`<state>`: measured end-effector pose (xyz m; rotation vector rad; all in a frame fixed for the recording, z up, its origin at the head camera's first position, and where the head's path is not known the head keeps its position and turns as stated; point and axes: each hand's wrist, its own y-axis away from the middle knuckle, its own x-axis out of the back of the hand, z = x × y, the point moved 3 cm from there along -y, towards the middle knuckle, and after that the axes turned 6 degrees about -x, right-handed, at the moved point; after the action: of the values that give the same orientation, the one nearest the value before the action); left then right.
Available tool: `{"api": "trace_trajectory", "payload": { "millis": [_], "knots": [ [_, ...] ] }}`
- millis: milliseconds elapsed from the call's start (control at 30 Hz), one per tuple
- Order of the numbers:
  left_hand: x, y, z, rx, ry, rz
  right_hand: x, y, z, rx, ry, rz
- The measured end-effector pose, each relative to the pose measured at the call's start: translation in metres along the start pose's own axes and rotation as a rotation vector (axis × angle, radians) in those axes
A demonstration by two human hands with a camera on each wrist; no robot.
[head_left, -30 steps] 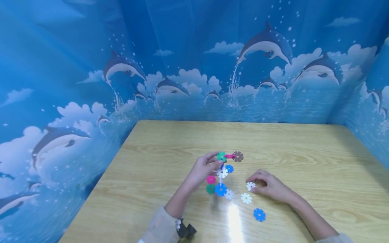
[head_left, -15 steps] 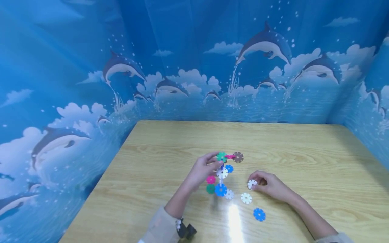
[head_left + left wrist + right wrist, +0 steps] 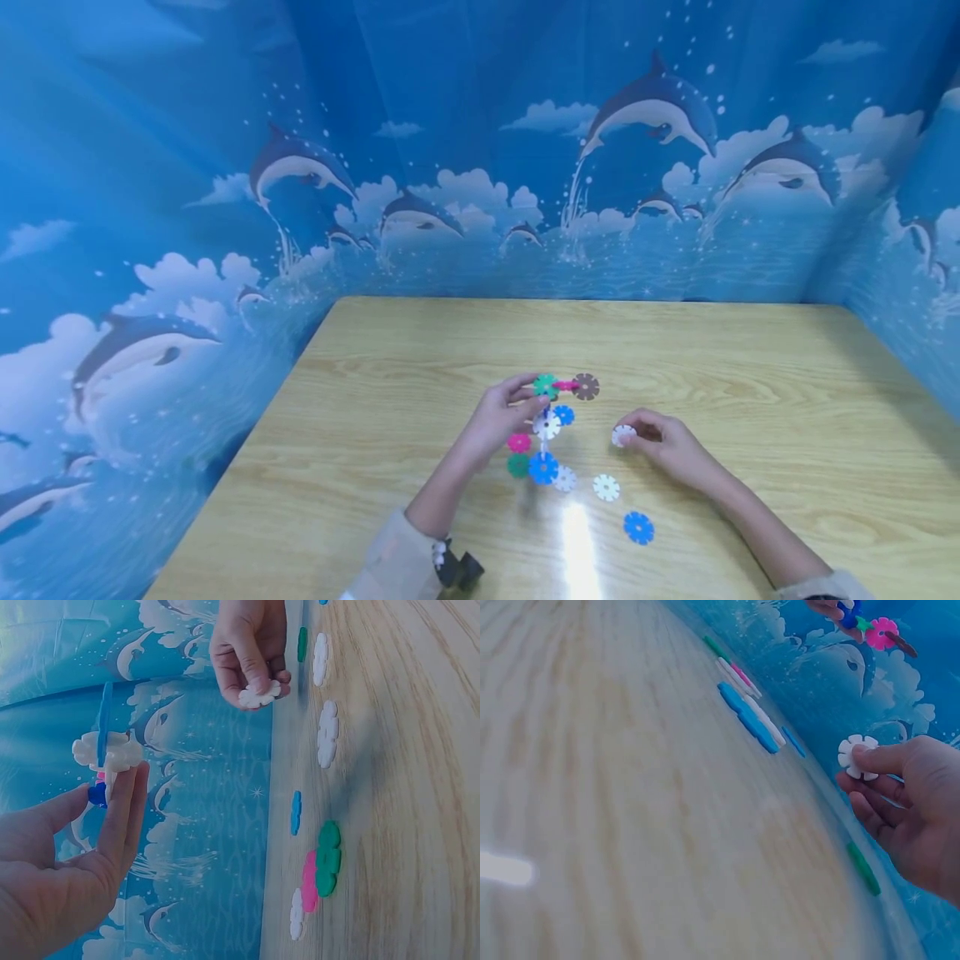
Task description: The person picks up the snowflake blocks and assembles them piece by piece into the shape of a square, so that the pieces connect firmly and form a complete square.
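Observation:
My left hand (image 3: 504, 421) pinches a linked chain of notched plastic discs and keeps it above the table. Along the chain I see a green disc (image 3: 546, 387), a pink disc seen edge-on (image 3: 567, 386), a brown disc (image 3: 586, 387), a white disc (image 3: 547, 425) and a blue disc (image 3: 543, 468). A dark blue disc (image 3: 97, 795) sits by the left fingertips in the left wrist view. To the right, my right hand (image 3: 663, 446) pinches a single white notched disc (image 3: 857, 757) between thumb and fingers, off the table and apart from the chain.
On the wooden table (image 3: 375, 350) lie loose discs: pink (image 3: 519, 442), green (image 3: 518, 465), pale white (image 3: 565, 479), white (image 3: 607, 487) and blue (image 3: 638, 528). Another green disc (image 3: 864, 868) lies below the right hand. A dolphin-printed curtain (image 3: 480, 150) surrounds the table's far side.
My right hand has moved slightly farther from the body with the white disc, which is now more tilted. The left hand and the chain stay almost still.

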<state>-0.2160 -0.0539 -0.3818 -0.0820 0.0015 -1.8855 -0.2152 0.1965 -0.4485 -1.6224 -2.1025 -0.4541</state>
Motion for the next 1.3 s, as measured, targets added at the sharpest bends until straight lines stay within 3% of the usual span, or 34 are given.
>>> {"api": "trace_trajectory", "payload": {
  "millis": [133,467,867,1300],
  "knots": [
    [0.001,0.000,0.000,0.000,0.000,0.001,0.003,-0.001,-0.012,0.000,-0.035,0.015],
    [0.002,0.000,0.000,-0.003,-0.001,0.001,0.010,-0.011,-0.043,0.137,-0.046,0.086],
    [0.001,0.000,-0.001,-0.005,0.001,-0.005,0.016,-0.011,-0.070,0.180,-0.011,0.270],
    [-0.001,0.000,-0.002,-0.016,0.012,-0.007,0.012,-0.008,-0.079,0.266,0.017,0.306]
  ]
}}
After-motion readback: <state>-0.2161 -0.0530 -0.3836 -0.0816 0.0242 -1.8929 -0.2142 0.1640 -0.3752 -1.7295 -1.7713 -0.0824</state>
